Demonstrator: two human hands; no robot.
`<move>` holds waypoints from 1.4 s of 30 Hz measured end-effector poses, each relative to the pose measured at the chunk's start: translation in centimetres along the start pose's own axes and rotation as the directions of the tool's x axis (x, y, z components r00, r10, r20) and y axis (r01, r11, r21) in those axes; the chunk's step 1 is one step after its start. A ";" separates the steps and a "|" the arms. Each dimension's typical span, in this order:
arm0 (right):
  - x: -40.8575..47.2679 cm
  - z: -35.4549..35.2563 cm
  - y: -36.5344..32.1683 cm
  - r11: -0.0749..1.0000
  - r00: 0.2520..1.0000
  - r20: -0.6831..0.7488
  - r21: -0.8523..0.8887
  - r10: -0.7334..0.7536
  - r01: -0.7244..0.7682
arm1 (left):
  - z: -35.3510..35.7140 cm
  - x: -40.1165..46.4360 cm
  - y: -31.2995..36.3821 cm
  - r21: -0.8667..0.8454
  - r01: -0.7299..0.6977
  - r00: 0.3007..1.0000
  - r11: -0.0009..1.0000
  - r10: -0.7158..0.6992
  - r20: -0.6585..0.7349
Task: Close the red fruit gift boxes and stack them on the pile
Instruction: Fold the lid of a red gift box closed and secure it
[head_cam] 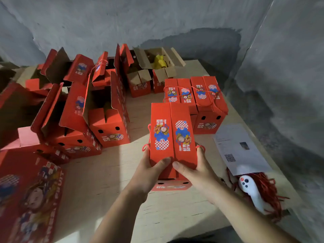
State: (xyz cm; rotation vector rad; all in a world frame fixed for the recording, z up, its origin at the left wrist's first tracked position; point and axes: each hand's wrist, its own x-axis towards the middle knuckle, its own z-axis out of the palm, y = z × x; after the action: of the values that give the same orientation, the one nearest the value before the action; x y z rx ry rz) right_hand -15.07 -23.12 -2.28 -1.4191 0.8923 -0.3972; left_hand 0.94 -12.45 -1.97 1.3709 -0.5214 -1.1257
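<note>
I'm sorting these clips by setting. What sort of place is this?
Probably a bare storeroom or packing area, not a shop. The walls are rough grey concrete, many open red gift boxes crowd a plain wooden surface, and a printed sheet with a QR code lies by the closed stack.

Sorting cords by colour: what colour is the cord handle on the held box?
Red, seen in the head view: the cord handle on the box.
</note>
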 end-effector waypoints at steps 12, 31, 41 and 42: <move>3.2 -2.9 4.9 0.855 0.995 0.076 -0.519 0.069 -0.019 | 4.3 -3.1 -5.3 -0.026 0.222 0.960 0.975 -0.223 -0.172; -2.5 -0.7 6.5 0.779 0.944 -0.275 -0.626 -0.181 -0.033 | -6.7 5.2 -1.0 0.841 0.241 0.938 0.485 0.107 -0.330; -2.2 -2.1 6.2 0.509 0.852 -0.183 -0.854 -0.491 0.110 | -7.8 -1.3 -3.5 0.933 -0.088 0.968 0.350 0.252 -0.003; -2.4 -2.1 6.4 0.494 0.856 -0.187 -0.865 -0.483 0.089 | -7.6 -0.6 -3.3 0.940 -0.078 0.984 0.332 0.176 0.019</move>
State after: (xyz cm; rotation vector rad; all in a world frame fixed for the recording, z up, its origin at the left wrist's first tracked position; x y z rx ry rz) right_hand -19.80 -21.82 -7.45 -2.4955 1.2756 -0.5827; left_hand 6.05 -7.60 -6.30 2.3229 -1.3478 -0.5449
